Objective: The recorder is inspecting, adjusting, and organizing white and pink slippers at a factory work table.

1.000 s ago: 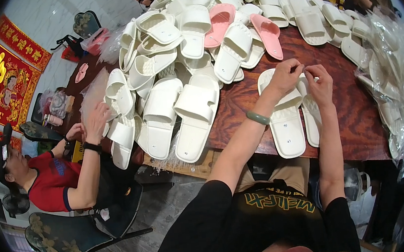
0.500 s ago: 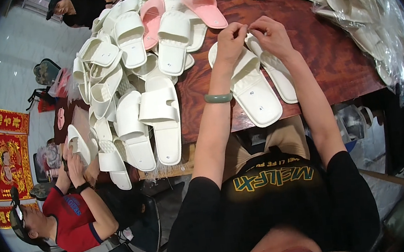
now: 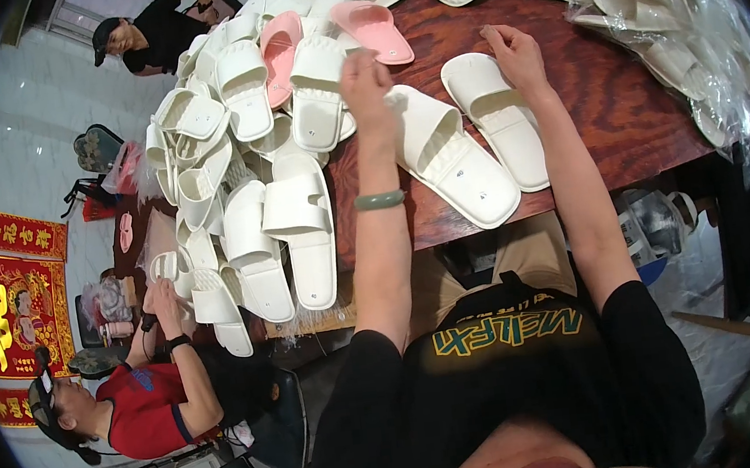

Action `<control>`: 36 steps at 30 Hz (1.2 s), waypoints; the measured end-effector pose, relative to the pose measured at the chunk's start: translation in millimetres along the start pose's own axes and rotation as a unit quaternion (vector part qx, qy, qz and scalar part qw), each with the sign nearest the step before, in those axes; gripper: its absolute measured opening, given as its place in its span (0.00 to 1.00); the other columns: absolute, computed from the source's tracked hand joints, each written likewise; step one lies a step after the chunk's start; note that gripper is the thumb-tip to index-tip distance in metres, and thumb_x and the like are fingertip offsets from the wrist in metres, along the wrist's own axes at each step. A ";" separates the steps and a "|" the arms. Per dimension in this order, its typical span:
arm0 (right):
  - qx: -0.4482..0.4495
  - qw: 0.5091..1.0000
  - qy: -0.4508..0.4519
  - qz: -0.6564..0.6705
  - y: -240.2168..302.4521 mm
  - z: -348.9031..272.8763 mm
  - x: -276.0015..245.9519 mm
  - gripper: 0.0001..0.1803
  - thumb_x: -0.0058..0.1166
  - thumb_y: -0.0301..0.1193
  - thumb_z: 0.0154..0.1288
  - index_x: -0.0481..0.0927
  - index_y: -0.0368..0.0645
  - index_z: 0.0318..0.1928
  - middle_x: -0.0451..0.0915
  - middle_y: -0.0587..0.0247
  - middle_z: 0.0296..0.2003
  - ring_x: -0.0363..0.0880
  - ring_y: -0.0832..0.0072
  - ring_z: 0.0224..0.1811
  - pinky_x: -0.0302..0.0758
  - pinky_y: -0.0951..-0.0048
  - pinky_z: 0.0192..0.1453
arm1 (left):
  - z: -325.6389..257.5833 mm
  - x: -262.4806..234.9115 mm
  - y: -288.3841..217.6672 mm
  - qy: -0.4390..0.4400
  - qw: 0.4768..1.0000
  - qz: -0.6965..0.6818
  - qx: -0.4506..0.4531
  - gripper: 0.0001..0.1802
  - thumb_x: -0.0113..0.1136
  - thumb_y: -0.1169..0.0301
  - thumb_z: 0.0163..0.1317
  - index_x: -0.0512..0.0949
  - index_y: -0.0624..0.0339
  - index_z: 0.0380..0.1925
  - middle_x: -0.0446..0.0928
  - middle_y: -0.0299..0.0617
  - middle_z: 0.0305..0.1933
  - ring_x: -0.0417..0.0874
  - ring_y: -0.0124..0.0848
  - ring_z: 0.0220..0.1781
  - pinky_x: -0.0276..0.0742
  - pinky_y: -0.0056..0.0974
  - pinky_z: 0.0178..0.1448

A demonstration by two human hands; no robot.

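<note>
Two white slippers lie side by side on the dark wooden table in front of me. My left hand is raised in a blurred fist over the far end of the left white slipper, a green bangle on its wrist. My right hand rests at the far end of the right white slipper, fingers curled against its edge. Whether either hand pinches something small is not visible.
A big heap of white slippers with two pink slippers fills the table's left and far side. Slippers in clear plastic bags are stacked at the right. A person in a red shirt sits at left; another person in black is at the far left.
My hands, pinched together at the far end of the slipper pair, have moved apart; the left one has lifted. The view has swung, so the pair now lies closer to me.
</note>
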State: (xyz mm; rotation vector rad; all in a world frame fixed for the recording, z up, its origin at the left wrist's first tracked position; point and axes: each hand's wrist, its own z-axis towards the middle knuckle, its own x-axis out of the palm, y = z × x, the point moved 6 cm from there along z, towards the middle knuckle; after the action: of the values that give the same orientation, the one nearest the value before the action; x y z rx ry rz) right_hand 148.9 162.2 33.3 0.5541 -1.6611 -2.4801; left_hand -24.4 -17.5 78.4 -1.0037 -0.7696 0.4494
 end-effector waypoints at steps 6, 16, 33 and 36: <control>0.015 0.999 0.009 -0.042 -34.2 10.0 -10.5 0.18 0.48 0.43 0.63 0.82 0.40 0.37 0.80 0.51 0.28 0.80 0.61 0.32 0.72 0.65 0.39 | -14.4 -13.0 -139.3 -0.020 0.983 -0.108 0.150 0.08 0.47 0.69 0.65 0.74 0.61 0.36 0.61 0.30 0.17 0.57 0.22 0.18 0.58 0.27 0.24; 0.007 0.997 0.071 -0.038 -26.0 10.0 7.0 0.19 0.49 0.41 0.65 0.81 0.36 0.39 0.81 0.65 0.28 0.73 0.83 0.33 0.71 0.76 0.39 | -170.9 9.8 -263.4 0.488 0.801 -0.274 0.215 0.07 0.57 0.64 0.60 0.76 0.54 0.29 0.67 0.27 0.12 0.64 0.18 0.13 0.60 0.29 0.25; 0.046 0.988 0.128 0.072 -50.7 5.7 19.1 0.17 0.49 0.36 0.66 0.82 0.33 0.40 0.81 0.66 0.34 0.75 0.81 0.36 0.70 0.79 0.43 | -78.2 43.6 59.0 0.164 0.766 0.620 -0.042 0.19 0.54 0.59 0.55 0.81 0.68 0.29 0.80 0.56 0.34 0.82 0.47 0.39 0.77 0.46 0.44; 0.008 0.990 0.135 0.050 -28.7 -2.8 26.7 0.16 0.50 0.36 0.65 0.82 0.34 0.38 0.82 0.66 0.32 0.75 0.82 0.36 0.70 0.80 0.44 | -66.7 31.4 65.8 0.141 0.758 0.637 -0.012 0.12 0.53 0.67 0.51 0.81 0.65 0.26 0.80 0.56 0.33 0.83 0.47 0.37 0.77 0.46 0.42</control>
State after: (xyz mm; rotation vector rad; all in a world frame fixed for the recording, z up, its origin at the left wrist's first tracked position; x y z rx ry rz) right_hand 128.3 163.5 -0.2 0.7501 -1.5657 -2.2090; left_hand 46.8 -3.9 11.2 -1.4909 0.3236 1.4162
